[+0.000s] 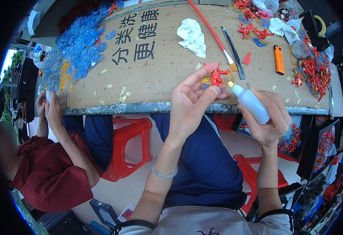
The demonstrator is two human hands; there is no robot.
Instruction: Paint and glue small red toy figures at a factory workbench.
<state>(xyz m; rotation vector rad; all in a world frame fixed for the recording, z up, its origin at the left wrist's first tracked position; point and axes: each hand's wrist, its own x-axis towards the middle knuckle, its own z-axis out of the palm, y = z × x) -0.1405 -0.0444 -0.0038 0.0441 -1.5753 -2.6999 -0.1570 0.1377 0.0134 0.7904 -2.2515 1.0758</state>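
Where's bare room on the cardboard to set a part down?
Best: cardboard between the blue pieces and left hand, a few yellowish scraps aside. Narrower: between the red triangle and orange lighter. Crowded: left end, under blue pieces; right end, under red figures.

The figure (216, 77) is seen in glossy red plastic, the bottle (256, 106) in smooth milky plastic. The worktop (140, 108) is covered with matt cardboard (152, 80); shiny translucent plastic pieces (79, 45) are seen at ten o'clock in the view.

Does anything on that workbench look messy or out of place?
Slightly: pale scraps lie strewn over the cardboard, and a crumpled white tissue sits left of the red brush. Both look like litter.
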